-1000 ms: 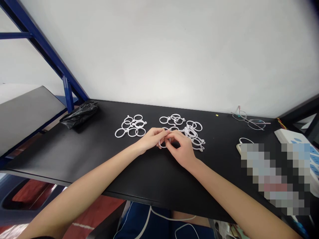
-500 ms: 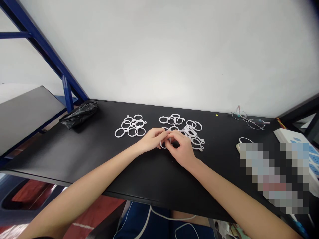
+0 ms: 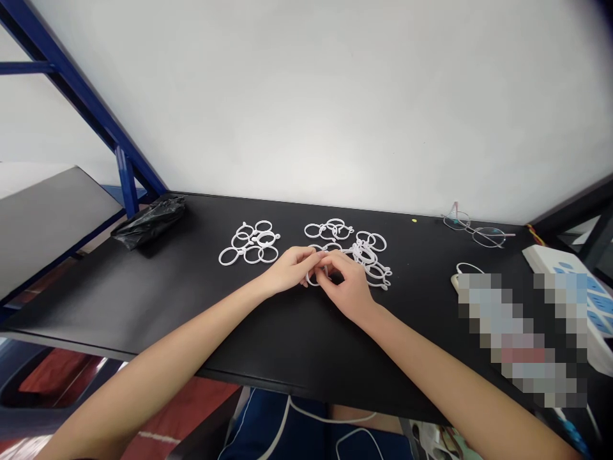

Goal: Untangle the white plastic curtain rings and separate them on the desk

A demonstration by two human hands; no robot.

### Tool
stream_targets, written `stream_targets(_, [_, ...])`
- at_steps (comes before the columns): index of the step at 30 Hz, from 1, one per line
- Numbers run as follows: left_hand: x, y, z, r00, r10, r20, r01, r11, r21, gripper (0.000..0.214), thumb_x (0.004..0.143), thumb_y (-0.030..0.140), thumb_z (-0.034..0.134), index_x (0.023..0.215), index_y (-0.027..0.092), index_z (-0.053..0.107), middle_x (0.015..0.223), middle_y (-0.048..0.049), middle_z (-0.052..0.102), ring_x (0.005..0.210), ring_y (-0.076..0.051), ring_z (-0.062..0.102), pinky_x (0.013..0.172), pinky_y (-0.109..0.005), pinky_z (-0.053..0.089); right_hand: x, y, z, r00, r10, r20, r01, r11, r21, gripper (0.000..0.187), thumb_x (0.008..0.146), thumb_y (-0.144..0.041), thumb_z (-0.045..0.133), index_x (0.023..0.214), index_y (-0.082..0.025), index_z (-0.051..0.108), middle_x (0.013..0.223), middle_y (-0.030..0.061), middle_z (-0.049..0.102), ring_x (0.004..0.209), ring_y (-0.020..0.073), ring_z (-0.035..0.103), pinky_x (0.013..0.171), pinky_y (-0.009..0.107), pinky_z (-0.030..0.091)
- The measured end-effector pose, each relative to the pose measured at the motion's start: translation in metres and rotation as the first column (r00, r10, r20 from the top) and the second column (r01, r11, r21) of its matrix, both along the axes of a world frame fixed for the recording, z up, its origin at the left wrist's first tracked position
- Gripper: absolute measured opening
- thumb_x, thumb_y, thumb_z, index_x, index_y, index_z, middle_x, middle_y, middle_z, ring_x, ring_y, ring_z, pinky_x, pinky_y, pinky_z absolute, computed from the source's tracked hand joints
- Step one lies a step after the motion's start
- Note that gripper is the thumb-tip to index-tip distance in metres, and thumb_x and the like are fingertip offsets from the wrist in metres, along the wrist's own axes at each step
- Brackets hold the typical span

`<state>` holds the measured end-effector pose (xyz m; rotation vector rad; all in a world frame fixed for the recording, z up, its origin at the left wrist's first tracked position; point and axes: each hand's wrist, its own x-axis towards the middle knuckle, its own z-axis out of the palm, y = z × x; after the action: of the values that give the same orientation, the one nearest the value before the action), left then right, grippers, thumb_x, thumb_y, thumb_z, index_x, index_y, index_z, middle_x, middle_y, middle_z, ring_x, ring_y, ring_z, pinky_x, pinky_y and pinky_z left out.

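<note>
White ring (image 3: 314, 284) is between my two hands over the table (image 3: 287, 345), probably held there so both sets of fingertips can reach the same part of its rim. My left hand (image 3: 290, 269) bends inward, thumb and forefinger pinched close together at the ring's upper edge, other fingertips tucked behind it. My right hand (image 3: 348, 284) meets it from the other side, thumb and forefinger bowed around a gap, their tips nipping the ring too; what exactly lies between the fingertips I can't make out. Just beyond my right hand is a tangled pile of rings (image 3: 358, 252), near enough, I'd judge, for easy reach. Beyond my left forearm a flat, spread-out group of rings (image 3: 242, 252) lies well apart from that pile, perhaps so the two don't mix. Straight ahead, past my fingertips, a few more rings (image 3: 329, 228) overlap one another. Over to the left lies a black plastic bag (image 3: 151, 223), and a pair of glasses (image 3: 470, 229) rests at the right, near the wall (image 3: 287, 96).
</note>
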<state>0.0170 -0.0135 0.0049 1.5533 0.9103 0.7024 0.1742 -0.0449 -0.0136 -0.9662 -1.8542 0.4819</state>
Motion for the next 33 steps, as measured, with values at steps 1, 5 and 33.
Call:
stream_targets(1, [0.0001, 0.0001, -0.0001, 1.000, -0.002, 0.001, 0.002, 1.000, 0.001, 0.044, 0.090, 0.051, 0.050, 0.064, 0.016, 0.048, 0.057, 0.0041, 0.048, 0.047, -0.006, 0.047, 0.045, -0.017, 0.046, 0.0001, -0.0001, 0.0001, 1.000, 0.000, 0.000, 0.000, 1.000, -0.003, 0.015, 0.083, -0.009, 0.053, 0.078, -0.022, 0.059, 0.077, 0.0009, 0.060, 0.063, 0.0139, 0.053, 0.060, 0.029, 0.047])
stream_targets(5, [0.0003, 0.0005, -0.0001, 1.000, -0.002, 0.004, 0.002, 1.000, 0.001, 0.044, 0.091, 0.050, 0.049, 0.063, 0.015, 0.048, 0.057, 0.0041, 0.047, 0.047, -0.006, 0.047, 0.045, -0.017, 0.046, 0.0007, -0.0007, 0.0007, 1.000, 0.001, -0.004, -0.001, 1.000, -0.009, 0.014, 0.084, -0.010, 0.053, 0.078, -0.022, 0.059, 0.077, 0.0009, 0.059, 0.064, 0.0141, 0.053, 0.060, 0.029, 0.047])
stream_targets(33, [0.0003, 0.0009, -0.0005, 1.000, 0.003, -0.016, -0.003, 1.000, 0.013, 0.041, 0.091, 0.047, 0.048, 0.064, 0.016, 0.048, 0.056, 0.0043, 0.047, 0.046, -0.006, 0.047, 0.044, -0.017, 0.044, 0.0006, -0.0015, 0.0007, 1.000, 0.005, -0.004, -0.005, 1.000, 0.005, 0.014, 0.084, -0.009, 0.053, 0.078, -0.021, 0.059, 0.075, 0.0004, 0.058, 0.063, 0.0127, 0.052, 0.059, 0.027, 0.045])
